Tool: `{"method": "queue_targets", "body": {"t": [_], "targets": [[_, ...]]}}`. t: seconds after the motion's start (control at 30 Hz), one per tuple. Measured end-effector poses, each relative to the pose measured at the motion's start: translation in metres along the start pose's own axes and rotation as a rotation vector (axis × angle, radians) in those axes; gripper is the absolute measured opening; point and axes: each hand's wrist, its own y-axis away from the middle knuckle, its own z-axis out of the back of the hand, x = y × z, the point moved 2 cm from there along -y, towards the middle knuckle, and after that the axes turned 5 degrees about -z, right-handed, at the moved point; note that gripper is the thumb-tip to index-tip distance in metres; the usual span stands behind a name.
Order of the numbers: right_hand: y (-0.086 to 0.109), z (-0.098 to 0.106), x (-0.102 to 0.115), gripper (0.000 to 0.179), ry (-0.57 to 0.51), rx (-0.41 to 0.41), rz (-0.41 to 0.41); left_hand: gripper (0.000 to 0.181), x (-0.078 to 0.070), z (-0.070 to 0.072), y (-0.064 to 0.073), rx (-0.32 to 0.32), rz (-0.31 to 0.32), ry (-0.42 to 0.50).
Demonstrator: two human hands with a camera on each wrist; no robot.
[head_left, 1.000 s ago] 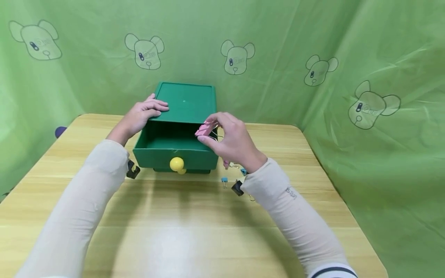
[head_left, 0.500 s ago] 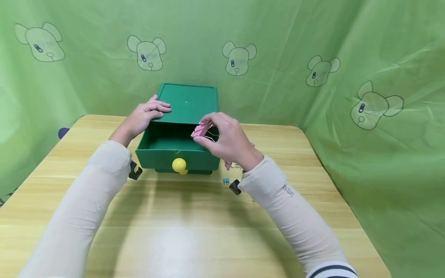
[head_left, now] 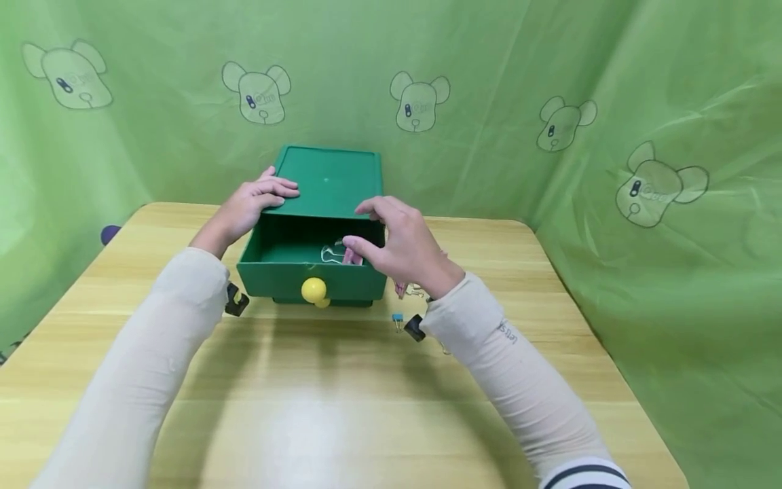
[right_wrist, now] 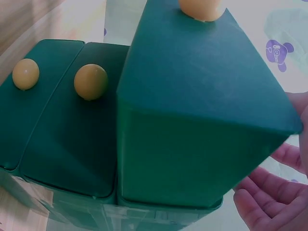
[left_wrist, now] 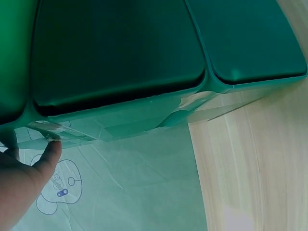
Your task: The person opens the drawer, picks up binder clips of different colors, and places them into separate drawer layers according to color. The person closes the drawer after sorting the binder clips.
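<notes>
A green drawer cabinet (head_left: 330,178) stands on the table, its top drawer (head_left: 275,277) pulled out by a yellow knob's (head_left: 314,290) side. My left hand (head_left: 244,204) rests on the left edge of the cabinet's top, fingers extended over it; the left wrist view shows the thumb (left_wrist: 49,156) near the cabinet's edge. Inside the drawer, at its front right, lies a pink binder clip (head_left: 352,257) with silver wire handles, partly hidden by my right thumb. Over that corner my right hand (head_left: 408,241) is spread, thumb and fingers apart. In the right wrist view its fingers (right_wrist: 269,192) are beside the drawer.
Right of the cabinet lie a pink clip (head_left: 400,290), a gold-handled clip (head_left: 414,290), a small blue binder clip (head_left: 397,317) and a black one (head_left: 415,329). Another black binder clip (head_left: 236,301) lies left. A green curtain (head_left: 489,156) hangs behind the table (head_left: 318,380).
The right hand held the pink binder clip over the drawer; its thumb and fingers have parted, and the clip now lies inside. The left hand has stayed on the cabinet.
</notes>
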Motion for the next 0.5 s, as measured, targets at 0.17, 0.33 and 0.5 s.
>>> {"method": "queue_targets", "body": {"t": [0.17, 0.33, 0.5], "targets": [[-0.001, 0.003, -0.004, 0.041, -0.029, -0.026, 0.0, 0.031, -0.003, 0.002, 0.001, -0.019, 0.001, 0.023], [0.0, 0.005, -0.013, 0.04, -0.027, -0.037, -0.04, 0.03, -0.002, 0.001, 0.001, -0.029, -0.002, 0.033], [0.001, 0.005, -0.027, 0.037, -0.036, -0.076, -0.093, 0.029, 0.001, 0.0, 0.001, -0.042, -0.007, 0.036]]}}
